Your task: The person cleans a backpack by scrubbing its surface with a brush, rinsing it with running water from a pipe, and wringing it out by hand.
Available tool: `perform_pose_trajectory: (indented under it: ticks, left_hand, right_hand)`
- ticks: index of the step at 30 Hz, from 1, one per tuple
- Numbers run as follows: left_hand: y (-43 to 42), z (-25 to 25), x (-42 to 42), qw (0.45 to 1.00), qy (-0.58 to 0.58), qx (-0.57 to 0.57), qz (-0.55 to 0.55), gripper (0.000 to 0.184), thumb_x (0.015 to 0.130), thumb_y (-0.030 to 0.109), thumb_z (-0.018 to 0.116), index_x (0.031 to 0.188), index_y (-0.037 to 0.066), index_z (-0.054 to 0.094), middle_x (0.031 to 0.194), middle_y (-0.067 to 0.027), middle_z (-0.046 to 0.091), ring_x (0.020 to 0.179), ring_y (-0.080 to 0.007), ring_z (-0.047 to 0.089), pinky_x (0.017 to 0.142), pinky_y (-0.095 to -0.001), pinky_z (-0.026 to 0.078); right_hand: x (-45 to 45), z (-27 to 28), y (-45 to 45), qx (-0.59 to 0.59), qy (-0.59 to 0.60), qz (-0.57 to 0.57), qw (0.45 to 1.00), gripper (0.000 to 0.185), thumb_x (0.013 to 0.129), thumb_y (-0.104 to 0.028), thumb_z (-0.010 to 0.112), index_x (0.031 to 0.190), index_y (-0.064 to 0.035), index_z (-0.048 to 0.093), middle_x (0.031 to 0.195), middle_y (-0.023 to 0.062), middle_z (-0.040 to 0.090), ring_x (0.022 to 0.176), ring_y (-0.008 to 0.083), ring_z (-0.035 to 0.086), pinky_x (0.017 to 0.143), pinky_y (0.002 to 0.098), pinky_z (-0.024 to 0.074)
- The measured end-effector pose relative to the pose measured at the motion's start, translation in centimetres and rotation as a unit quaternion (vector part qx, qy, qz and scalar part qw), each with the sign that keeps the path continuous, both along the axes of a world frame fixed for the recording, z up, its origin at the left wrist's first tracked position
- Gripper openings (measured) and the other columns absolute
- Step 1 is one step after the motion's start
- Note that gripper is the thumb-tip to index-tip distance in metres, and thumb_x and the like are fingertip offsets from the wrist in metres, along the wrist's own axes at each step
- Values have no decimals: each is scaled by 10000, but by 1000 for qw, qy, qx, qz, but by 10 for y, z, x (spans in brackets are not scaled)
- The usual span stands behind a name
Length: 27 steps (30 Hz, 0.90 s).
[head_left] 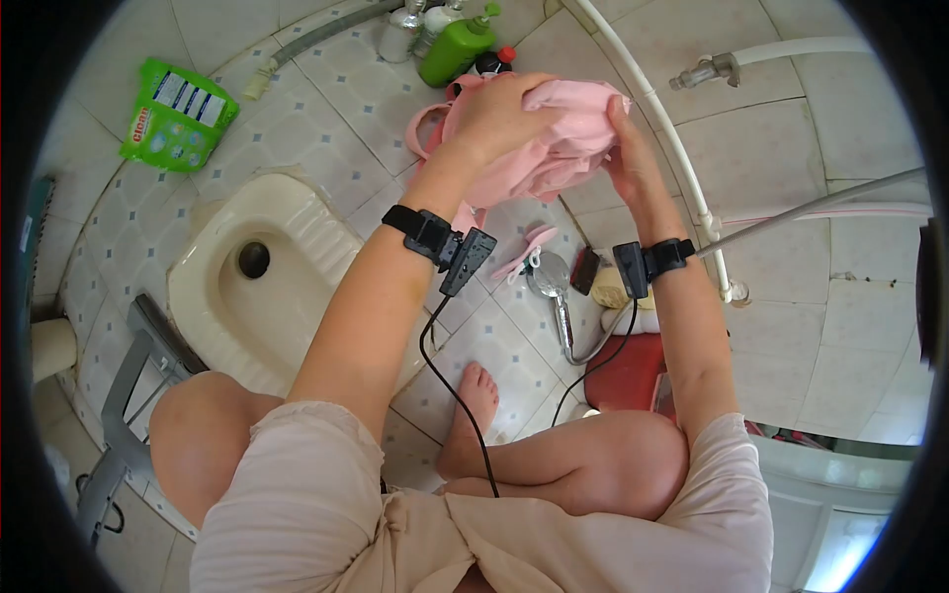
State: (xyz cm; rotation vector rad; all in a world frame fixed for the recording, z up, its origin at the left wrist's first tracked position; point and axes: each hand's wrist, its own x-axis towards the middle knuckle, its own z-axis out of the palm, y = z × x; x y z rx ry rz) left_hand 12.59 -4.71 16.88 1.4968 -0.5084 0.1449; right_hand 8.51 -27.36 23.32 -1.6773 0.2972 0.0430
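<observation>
The left hand point(516, 107) spreads broadly over the upper left of a pink bag point(568, 128), fingers bent into the cloth. The right hand point(633, 163) cups the bag's right side, thumb up along its edge. Both have hold of it, and it bulges in soft folds between them, out in front of the person. Whether its underside touches the floor point(341, 128) I cannot tell. Each wrist wears a black band, the left one point(427, 234) and the right one point(647, 267).

Closest in are two bent knees, with a bare foot point(477, 400) on the tiles. A grey frame point(148, 336) stands beside the left knee, and something red point(630, 374), partly hidden, lies beyond the right knee. Further out, the squat toilet point(311, 267) sits left of the bag. A shower head point(551, 277) lies on the floor below the bag, just beside a small dark block point(584, 269).

Farthest off, a green pump bottle point(455, 51) and a red-capped dark bottle point(494, 61) stand just behind the bag, and a green pouch point(178, 117) leans at the far left.
</observation>
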Motion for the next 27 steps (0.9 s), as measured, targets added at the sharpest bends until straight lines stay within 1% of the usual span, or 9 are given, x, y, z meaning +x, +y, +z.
perform_pose_trajectory:
  ticks: [5, 7, 11, 13, 15, 18, 21, 24, 27]
  left_hand:
    - [35, 7, -3, 996, 85, 0, 38, 404, 881, 240, 768, 1242, 70, 708, 1057, -109, 762, 942, -204, 718, 852, -327, 544]
    - [41, 28, -10, 991, 110, -78, 16, 314, 889, 234, 725, 1148, 57, 725, 1054, -167, 737, 809, -318, 689, 810, -366, 554]
    - [36, 50, -21, 977, 110, -182, -11, 304, 897, 204, 711, 1170, 69, 720, 1082, -181, 724, 890, -346, 692, 852, -378, 554]
    - [16, 1, -10, 985, -44, 72, 150, 348, 901, 195, 726, 1241, 123, 700, 1136, -149, 714, 1034, -309, 682, 891, -378, 533]
    - [11, -30, -16, 990, 33, 118, 72, 405, 846, 162, 742, 1248, 165, 699, 1173, -151, 689, 1097, -355, 650, 944, -404, 518]
    - [5, -65, -41, 974, -57, 217, -15, 487, 754, 184, 730, 1231, 283, 724, 1148, -118, 711, 1141, -345, 636, 976, -438, 511]
    - [-5, -69, -51, 967, -62, 249, -5, 462, 765, 205, 724, 1221, 286, 729, 1142, -107, 715, 1139, -351, 635, 971, -444, 509]
    - [-4, -60, -49, 980, -5, 197, -2, 355, 763, 227, 724, 1114, 217, 771, 1091, -125, 727, 1075, -357, 661, 935, -441, 522]
    - [6, -31, -33, 992, -24, 128, 1, 305, 760, 234, 728, 1048, 154, 785, 1037, -148, 738, 1010, -366, 680, 885, -441, 539]
  right_hand:
    - [-11, 8, -2, -29, 51, -64, 996, 610, 987, -611, 597, 1398, -160, 581, 1390, 77, 597, 1293, 221, 528, 1073, 483, 384]
    - [-21, 15, -1, -93, 23, -11, 995, 542, 998, -555, 607, 1358, -149, 616, 1356, 41, 610, 1229, 181, 545, 1053, 473, 394]
    - [-28, 42, -9, -257, -88, -59, 961, 337, 996, -370, 665, 1179, -88, 701, 1016, 13, 698, 951, 135, 623, 866, 292, 471]
    - [-13, 50, -49, -221, -180, -149, 947, 282, 1005, -278, 643, 1139, -36, 699, 937, 18, 698, 852, 114, 622, 774, 254, 469]
    - [-7, 68, -53, -151, -259, -202, 932, 274, 1008, -257, 622, 1122, -18, 691, 946, 35, 702, 845, 111, 629, 768, 262, 477]
    - [-19, 103, -10, -153, -261, -221, 927, 277, 1009, -256, 602, 1117, -16, 687, 978, 66, 715, 856, 125, 653, 784, 263, 486]
    - [-20, 70, -17, -140, -197, -183, 953, 298, 998, -265, 594, 1169, -42, 691, 1099, 102, 725, 961, 158, 680, 835, 282, 507]
    - [-32, 27, -4, -226, -19, 52, 973, 498, 982, -390, 643, 1347, -52, 619, 1239, 73, 689, 1149, 204, 640, 1018, 362, 480]
    - [-52, -4, 24, -335, 1, 288, 897, 606, 921, -381, 760, 1399, -49, 589, 1267, 61, 682, 1225, 190, 604, 1086, 381, 442]
